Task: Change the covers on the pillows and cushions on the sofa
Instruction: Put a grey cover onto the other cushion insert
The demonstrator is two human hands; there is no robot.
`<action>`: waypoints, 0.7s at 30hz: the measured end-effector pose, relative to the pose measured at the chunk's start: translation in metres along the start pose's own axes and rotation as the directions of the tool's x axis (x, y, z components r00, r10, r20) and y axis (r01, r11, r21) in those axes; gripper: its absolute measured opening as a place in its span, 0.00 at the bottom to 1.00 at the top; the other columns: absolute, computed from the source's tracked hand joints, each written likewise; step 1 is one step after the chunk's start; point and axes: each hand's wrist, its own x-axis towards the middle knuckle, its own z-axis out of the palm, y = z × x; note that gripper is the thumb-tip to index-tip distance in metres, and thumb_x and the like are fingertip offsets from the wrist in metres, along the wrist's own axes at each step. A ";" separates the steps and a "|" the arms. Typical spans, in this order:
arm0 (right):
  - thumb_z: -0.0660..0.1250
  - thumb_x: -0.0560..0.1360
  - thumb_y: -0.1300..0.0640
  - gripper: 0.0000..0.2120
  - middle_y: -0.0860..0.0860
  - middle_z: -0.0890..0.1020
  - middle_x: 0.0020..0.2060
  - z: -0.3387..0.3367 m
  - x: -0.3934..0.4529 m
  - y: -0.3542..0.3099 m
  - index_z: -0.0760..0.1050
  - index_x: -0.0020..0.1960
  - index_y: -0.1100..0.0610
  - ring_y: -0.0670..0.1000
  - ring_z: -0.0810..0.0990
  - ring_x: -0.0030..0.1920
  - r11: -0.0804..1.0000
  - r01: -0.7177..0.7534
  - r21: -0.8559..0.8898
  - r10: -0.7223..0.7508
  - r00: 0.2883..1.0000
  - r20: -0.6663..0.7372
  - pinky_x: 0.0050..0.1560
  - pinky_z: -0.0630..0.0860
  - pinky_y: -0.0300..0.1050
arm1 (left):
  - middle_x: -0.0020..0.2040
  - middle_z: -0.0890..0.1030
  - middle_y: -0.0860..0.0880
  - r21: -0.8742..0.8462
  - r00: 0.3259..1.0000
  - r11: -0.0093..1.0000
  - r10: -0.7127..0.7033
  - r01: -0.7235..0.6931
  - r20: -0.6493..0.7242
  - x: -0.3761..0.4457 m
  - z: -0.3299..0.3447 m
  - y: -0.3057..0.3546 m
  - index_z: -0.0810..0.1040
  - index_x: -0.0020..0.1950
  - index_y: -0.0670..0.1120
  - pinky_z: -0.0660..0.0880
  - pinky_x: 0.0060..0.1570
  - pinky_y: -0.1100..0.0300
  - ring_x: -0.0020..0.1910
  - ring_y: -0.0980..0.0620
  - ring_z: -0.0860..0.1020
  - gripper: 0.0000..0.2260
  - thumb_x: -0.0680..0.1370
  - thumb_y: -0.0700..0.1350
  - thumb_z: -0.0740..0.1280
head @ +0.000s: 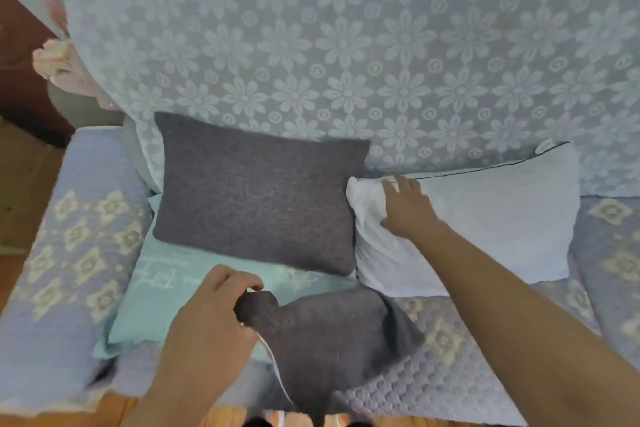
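Note:
A dark grey cushion (256, 194) leans against the sofa back, resting on a flat teal pillow (162, 295). To its right a white uncovered pillow (485, 218) leans on the backrest. My right hand (408, 208) lies flat on the white pillow's left part, fingers spread. My left hand (211, 319) grips one corner of a loose dark grey cover (329, 333), which hangs limp over the seat's front.
The sofa has a lilac floral throw (346, 45) over its back and a quilted lilac seat (450, 367) and armrest (76, 246). Pink cloth (65, 62) lies behind the left corner. A wooden floor (20, 177) shows at left.

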 end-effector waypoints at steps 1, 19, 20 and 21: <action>0.72 0.74 0.44 0.47 0.58 0.47 0.80 0.004 0.027 0.009 0.48 0.81 0.55 0.64 0.48 0.78 0.995 0.026 -0.100 -0.023 0.999 0.033 0.73 0.59 0.61 | 0.50 0.75 0.61 -0.064 0.995 0.995 -0.075 0.071 -0.059 -0.005 0.009 -0.005 0.78 0.50 0.63 0.75 0.42 0.57 0.45 0.59 0.77 0.26 0.63 0.33 0.72; 0.60 0.67 0.54 0.12 0.61 0.79 0.34 -0.079 -0.092 0.066 0.74 0.43 0.62 0.65 0.80 0.36 0.977 0.118 0.178 0.011 0.804 -0.594 0.45 0.73 0.56 | 0.44 0.82 0.40 -0.581 0.906 0.764 -0.009 0.280 0.424 -0.018 -0.021 0.029 0.81 0.45 0.48 0.69 0.31 0.58 0.36 0.52 0.76 0.12 0.72 0.30 0.69; 0.61 0.67 0.55 0.13 0.64 0.79 0.35 -0.117 -0.098 0.055 0.74 0.44 0.64 0.67 0.80 0.37 0.970 0.141 0.197 0.017 0.773 -0.634 0.45 0.74 0.58 | 0.44 0.83 0.43 -0.515 0.883 0.824 0.039 0.236 0.468 -0.018 -0.029 0.031 0.82 0.45 0.50 0.72 0.32 0.59 0.36 0.55 0.77 0.13 0.72 0.31 0.69; 0.61 0.67 0.57 0.14 0.65 0.79 0.36 -0.152 -0.103 0.043 0.74 0.46 0.66 0.68 0.79 0.37 0.965 0.180 0.192 -0.003 0.737 -0.676 0.42 0.74 0.57 | 0.45 0.84 0.46 -0.467 0.864 0.861 0.069 0.201 0.498 -0.020 -0.036 0.034 0.82 0.45 0.51 0.74 0.34 0.61 0.37 0.56 0.79 0.12 0.71 0.34 0.70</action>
